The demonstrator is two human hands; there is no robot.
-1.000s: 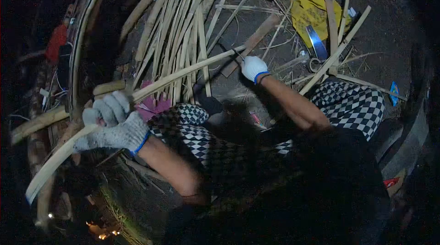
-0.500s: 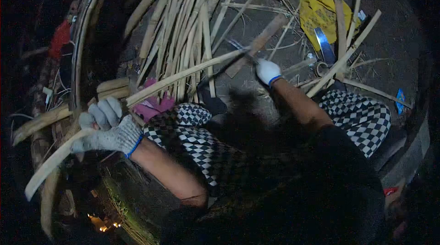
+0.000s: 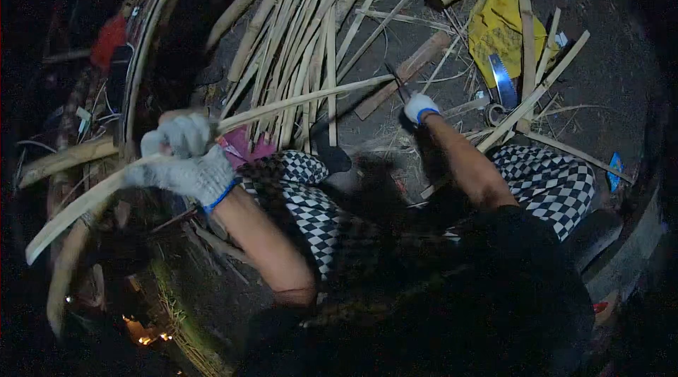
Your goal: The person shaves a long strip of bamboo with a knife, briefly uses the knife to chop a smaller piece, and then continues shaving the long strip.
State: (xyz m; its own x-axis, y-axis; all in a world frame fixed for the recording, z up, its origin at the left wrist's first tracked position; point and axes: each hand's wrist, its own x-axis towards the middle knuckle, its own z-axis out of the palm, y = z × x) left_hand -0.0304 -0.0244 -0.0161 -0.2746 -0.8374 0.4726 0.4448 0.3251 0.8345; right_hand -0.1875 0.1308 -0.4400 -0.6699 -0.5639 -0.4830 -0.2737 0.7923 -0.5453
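1 pair of checkered trousers (image 3: pixel 311 216) shows near the camera, knees spread, seemingly to leave working space between them. The gloved left hand (image 3: pixel 180 153) closes around a long pale strip (image 3: pixel 304 99), probably to steady it; the strip slants up to near the right hand (image 3: pixel 421 107). That hand, also gloved, grips a thin dark blade (image 3: pixel 400 83) that seems to meet the strip's tip. Beyond lie a board (image 3: pixel 424 54) and heaped strips (image 3: pixel 300 52), perhaps kept within reach; a saw (image 3: pixel 502 80) overlaps yellow cloth (image 3: pixel 498 31).

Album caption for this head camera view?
Gloved left hand grips a pale strip; gloved right hand holds a dark tool near the strip's end.
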